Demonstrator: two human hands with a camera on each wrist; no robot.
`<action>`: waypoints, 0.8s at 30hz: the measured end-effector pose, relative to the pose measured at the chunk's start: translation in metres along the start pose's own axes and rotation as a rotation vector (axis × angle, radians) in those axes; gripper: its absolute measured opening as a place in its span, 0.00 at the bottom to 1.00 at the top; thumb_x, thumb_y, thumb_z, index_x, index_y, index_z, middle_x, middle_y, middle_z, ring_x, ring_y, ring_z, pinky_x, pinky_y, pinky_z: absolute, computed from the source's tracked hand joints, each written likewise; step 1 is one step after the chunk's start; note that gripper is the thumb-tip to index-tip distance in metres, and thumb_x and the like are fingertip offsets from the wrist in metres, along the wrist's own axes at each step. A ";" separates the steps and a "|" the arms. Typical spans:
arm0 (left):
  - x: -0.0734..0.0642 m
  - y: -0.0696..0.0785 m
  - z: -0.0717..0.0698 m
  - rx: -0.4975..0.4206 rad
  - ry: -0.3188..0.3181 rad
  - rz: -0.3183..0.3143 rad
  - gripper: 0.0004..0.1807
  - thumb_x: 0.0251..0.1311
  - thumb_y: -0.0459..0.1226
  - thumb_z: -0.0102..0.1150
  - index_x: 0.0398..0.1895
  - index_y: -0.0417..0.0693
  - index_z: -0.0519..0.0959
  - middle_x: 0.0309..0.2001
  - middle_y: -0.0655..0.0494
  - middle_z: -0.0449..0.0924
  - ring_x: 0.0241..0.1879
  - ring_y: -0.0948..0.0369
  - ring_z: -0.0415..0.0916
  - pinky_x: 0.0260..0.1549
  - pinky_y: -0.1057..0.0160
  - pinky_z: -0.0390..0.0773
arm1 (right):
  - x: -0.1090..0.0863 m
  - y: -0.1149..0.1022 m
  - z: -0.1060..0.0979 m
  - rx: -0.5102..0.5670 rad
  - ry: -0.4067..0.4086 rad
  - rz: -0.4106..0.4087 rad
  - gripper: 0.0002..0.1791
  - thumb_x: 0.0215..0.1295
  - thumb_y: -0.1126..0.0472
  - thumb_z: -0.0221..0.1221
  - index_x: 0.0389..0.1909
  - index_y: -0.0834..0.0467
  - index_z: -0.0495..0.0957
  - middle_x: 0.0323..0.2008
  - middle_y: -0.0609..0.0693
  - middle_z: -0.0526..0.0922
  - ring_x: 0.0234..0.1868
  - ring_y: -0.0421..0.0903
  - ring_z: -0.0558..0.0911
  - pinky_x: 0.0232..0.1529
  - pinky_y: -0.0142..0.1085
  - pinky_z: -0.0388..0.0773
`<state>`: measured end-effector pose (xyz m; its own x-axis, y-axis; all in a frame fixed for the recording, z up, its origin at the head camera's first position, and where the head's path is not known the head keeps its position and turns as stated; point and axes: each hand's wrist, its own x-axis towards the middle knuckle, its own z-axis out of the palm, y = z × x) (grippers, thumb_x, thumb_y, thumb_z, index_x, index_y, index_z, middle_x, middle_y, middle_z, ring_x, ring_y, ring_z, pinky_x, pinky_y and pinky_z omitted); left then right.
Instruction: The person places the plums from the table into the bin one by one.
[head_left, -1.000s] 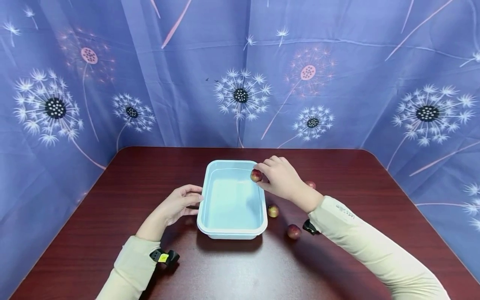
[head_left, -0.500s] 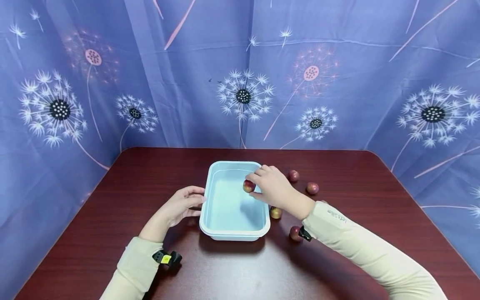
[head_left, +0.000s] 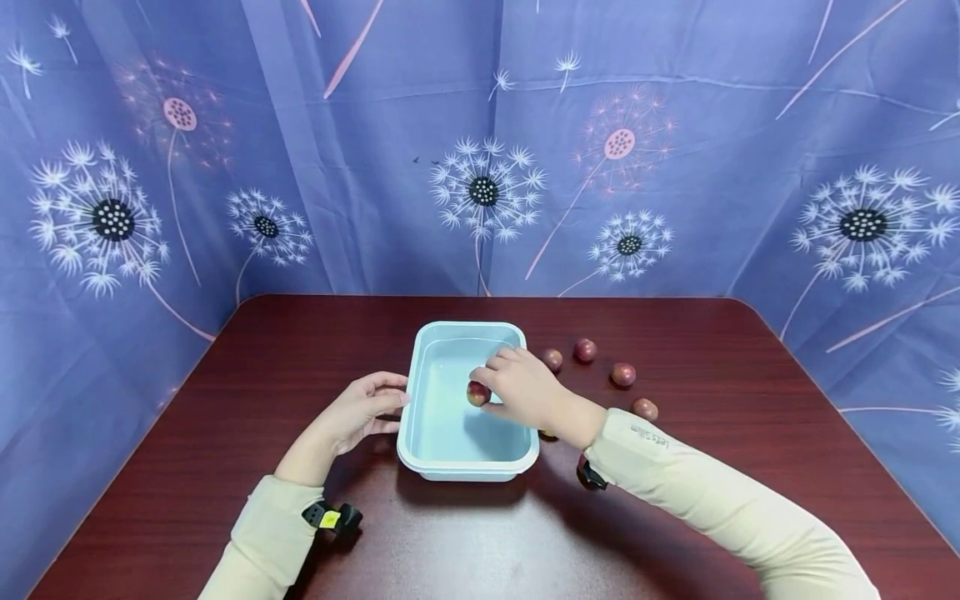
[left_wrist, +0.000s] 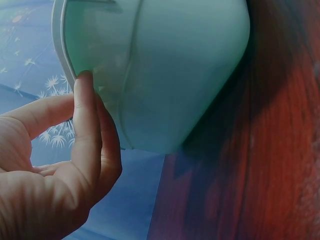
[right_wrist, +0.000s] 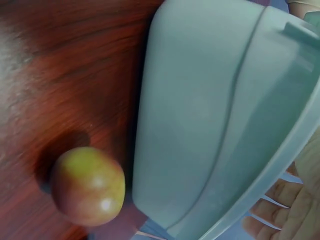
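My right hand point(head_left: 525, 390) pinches a red and yellow plum point(head_left: 478, 394) between thumb and fingers, over the inside of a pale blue plastic basin point(head_left: 468, 464). At the basin's left side is my left hand point(head_left: 356, 414), its loosely bent fingers touching the rim. The left wrist view shows a fingertip point(left_wrist: 85, 80) right at the rim's edge. Outside the basin's right wall, a yellow-red plum point(right_wrist: 89, 186) lies on the table in the right wrist view. The right hand point(right_wrist: 285, 207) shows there only partly, beyond the rim.
More plums lie right of the basin on the dark red wooden table point(head_left: 337, 333): one point(head_left: 552, 360) near its far corner, others point(head_left: 585, 350) point(head_left: 622, 375) point(head_left: 644, 409) further right. The right wrist camera point(head_left: 592, 475) partly covers another. A blue dandelion-print curtain point(head_left: 375, 167) hangs behind.
My right hand has carried the plum from above the basin's right rim leftward and nearer, over its middle. Plums behind the arm have come into view. The left hand stays at the rim.
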<state>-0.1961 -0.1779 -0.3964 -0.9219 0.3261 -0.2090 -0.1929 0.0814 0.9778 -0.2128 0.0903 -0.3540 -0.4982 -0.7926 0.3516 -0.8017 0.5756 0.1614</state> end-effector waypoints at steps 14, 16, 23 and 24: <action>-0.001 0.000 -0.003 -0.007 -0.045 0.038 0.28 0.62 0.37 0.56 0.60 0.30 0.62 0.44 0.51 0.77 0.40 0.63 0.79 0.40 0.60 0.81 | 0.010 -0.011 0.008 0.039 -0.255 0.026 0.17 0.46 0.52 0.71 0.36 0.52 0.79 0.27 0.43 0.80 0.32 0.45 0.75 0.37 0.39 0.72; -0.002 0.001 -0.002 -0.004 -0.033 0.027 0.29 0.62 0.36 0.55 0.62 0.28 0.61 0.44 0.51 0.76 0.41 0.62 0.78 0.41 0.60 0.81 | 0.011 -0.012 0.009 0.043 -0.275 0.026 0.17 0.45 0.52 0.72 0.35 0.52 0.79 0.26 0.43 0.80 0.31 0.45 0.74 0.37 0.38 0.71; -0.003 0.002 0.000 -0.010 -0.022 0.012 0.27 0.64 0.33 0.52 0.63 0.27 0.59 0.41 0.54 0.76 0.40 0.62 0.78 0.40 0.61 0.81 | 0.012 -0.012 0.013 0.037 -0.333 0.024 0.17 0.47 0.50 0.72 0.35 0.52 0.80 0.26 0.43 0.81 0.30 0.45 0.75 0.34 0.37 0.69; -0.003 0.003 0.000 -0.012 -0.021 0.012 0.27 0.64 0.33 0.52 0.63 0.27 0.59 0.41 0.55 0.76 0.40 0.63 0.78 0.40 0.62 0.81 | 0.013 -0.013 0.014 0.036 -0.338 0.023 0.17 0.47 0.50 0.72 0.35 0.51 0.80 0.27 0.42 0.82 0.30 0.45 0.76 0.34 0.37 0.69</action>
<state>-0.1939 -0.1791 -0.3932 -0.9171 0.3465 -0.1974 -0.1859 0.0665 0.9803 -0.2134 0.0704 -0.3642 -0.5927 -0.8049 0.0279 -0.7972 0.5912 0.1218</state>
